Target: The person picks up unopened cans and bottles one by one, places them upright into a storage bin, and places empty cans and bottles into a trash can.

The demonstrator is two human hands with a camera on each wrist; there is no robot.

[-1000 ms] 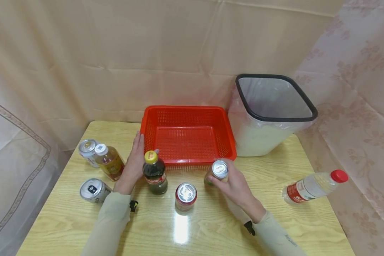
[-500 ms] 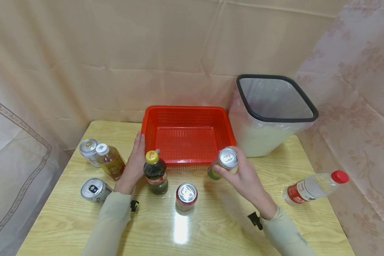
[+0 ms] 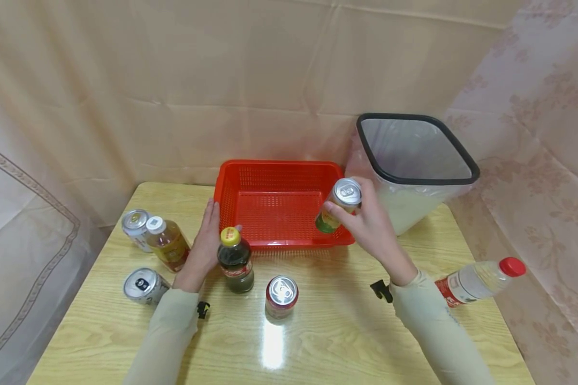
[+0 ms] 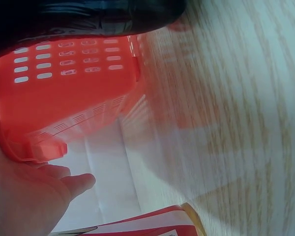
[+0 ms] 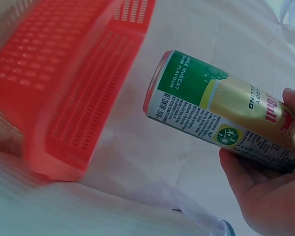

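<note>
Two silver cans (image 3: 146, 289) near left edge of desk (image 3: 327, 342); left hand (image 3: 203, 248) straight-fingered against left side of red basket (image 3: 279, 163), back edge; cola bottle (image 3: 236, 267), red can (image 3: 281, 302) nearer front; right hand (image 3: 373, 224) gripping raised gold-green can (image 3: 336, 210) by basket's right rim; red-capped bottle (image 3: 477, 282), right edge

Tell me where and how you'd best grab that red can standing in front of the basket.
Probably round the middle of its side, from the right: the red can stands upright, lid up, its round wall easy to encircle. The dark bottle stands close on its left, crowding that approach. The right hand would first need to be free of the gold can it holds.
</note>
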